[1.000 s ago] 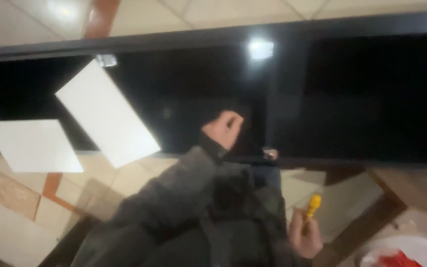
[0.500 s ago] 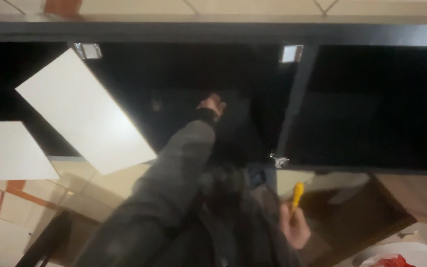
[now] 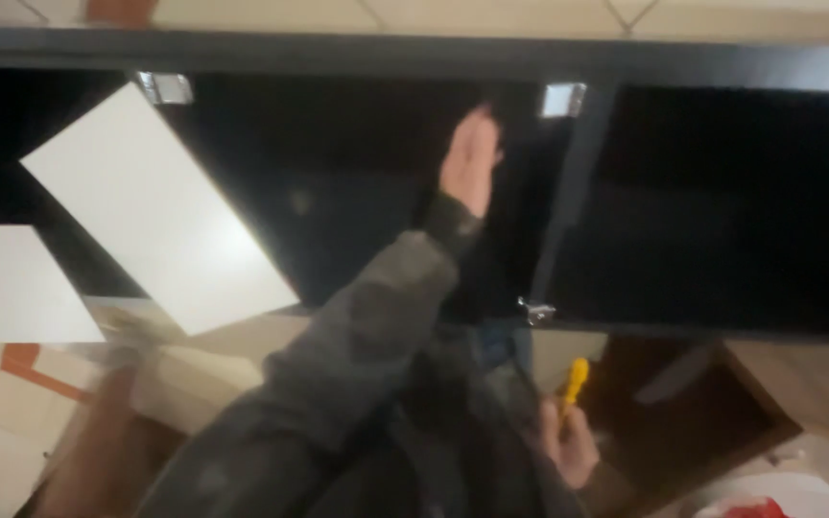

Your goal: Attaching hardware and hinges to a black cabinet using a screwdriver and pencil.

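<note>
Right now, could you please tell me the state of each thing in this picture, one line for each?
Left hand: open and flat, stretched out over the black panel, holding nothing.
Right hand: closed around the yellow-handled tool.
Yellow-handled tool: held upright, handle end up.
Black panel: lying flat, with a divider bar fitted across it.
Metal brackets: fixed on the frame.
White boards: loose, lying partly on the panel.
</note>
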